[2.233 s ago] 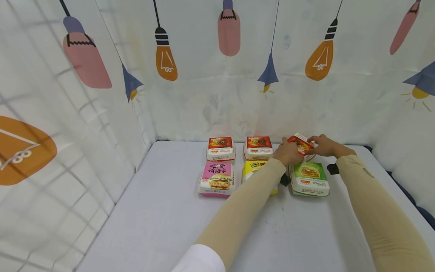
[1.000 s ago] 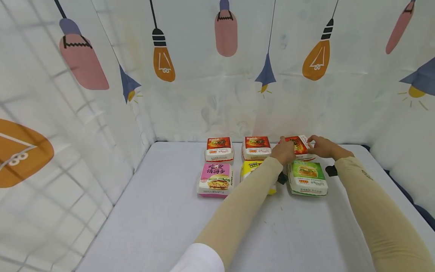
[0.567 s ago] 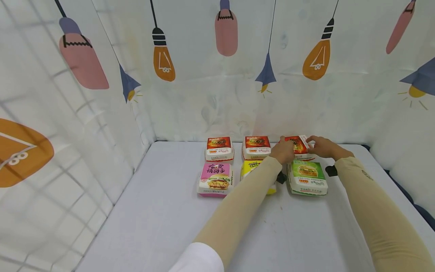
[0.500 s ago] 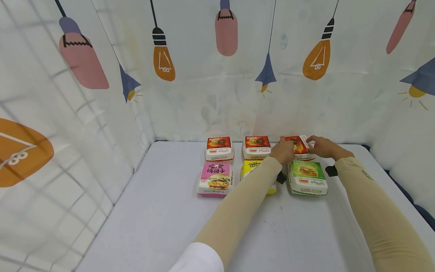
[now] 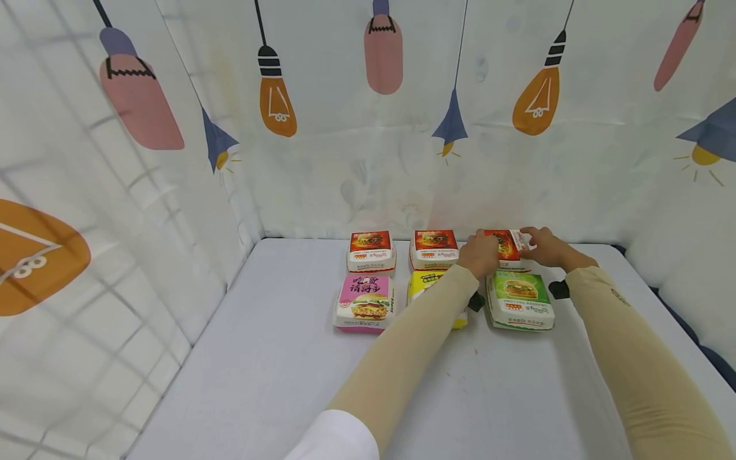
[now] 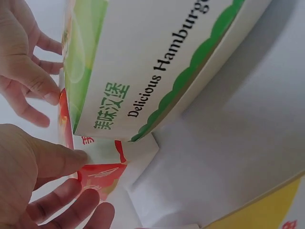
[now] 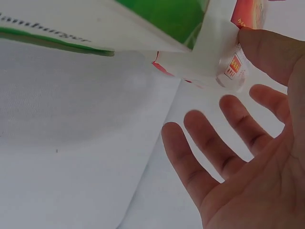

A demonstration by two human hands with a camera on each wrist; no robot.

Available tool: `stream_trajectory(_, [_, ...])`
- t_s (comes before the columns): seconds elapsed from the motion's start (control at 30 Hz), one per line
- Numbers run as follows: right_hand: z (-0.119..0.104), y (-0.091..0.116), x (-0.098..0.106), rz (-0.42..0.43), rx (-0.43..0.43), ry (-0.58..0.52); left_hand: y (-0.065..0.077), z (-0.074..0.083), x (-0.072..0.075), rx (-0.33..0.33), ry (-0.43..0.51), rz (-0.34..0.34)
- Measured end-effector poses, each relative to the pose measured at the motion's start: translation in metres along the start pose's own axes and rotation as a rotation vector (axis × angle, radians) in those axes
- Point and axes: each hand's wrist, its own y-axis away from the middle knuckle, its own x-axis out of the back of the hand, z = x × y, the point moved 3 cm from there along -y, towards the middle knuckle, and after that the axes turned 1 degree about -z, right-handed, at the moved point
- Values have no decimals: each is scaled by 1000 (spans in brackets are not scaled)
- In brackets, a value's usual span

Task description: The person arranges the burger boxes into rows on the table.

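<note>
A red-and-white burger box [image 5: 507, 248] sits at the right end of the back row, between my two hands. My left hand [image 5: 480, 254] is at its left side; in the left wrist view the thumb [image 6: 66, 162] rests on the box's side and the other fingers are spread loosely. My right hand [image 5: 549, 248] is at its right side. The right wrist view shows its thumb [image 7: 267, 52] touching the box's edge, with the other fingers apart from it. Directly in front stands a green-and-white burger box [image 5: 522, 300], which hides part of the red box in both wrist views.
Two more red burger boxes [image 5: 371, 250] [image 5: 434, 250] stand in the back row to the left. In the front row are a pink burger box [image 5: 365, 303] and a yellow one [image 5: 425, 281], partly covered by the left forearm. A patterned curtain [image 5: 368, 179] hangs behind the white table [image 5: 259, 358].
The red box, raised and tilted between both hands earlier, came down level behind the green box. Since half a second ago it has turned slightly straighter. The other boxes stay put.
</note>
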Motion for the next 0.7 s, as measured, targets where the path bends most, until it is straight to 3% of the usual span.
stream_trajectory(0.17, [-2, 1, 1, 13, 3, 34, 0, 0, -1, -9, -14, 5])
stream_trajectory(0.5, [-1, 0, 1, -95, 14, -25, 5, 2, 3, -28, -6, -55])
stream_trajectory(0.7, [0, -4, 0, -56, 39, -15, 6, 3, 4, -11, -4, -85])
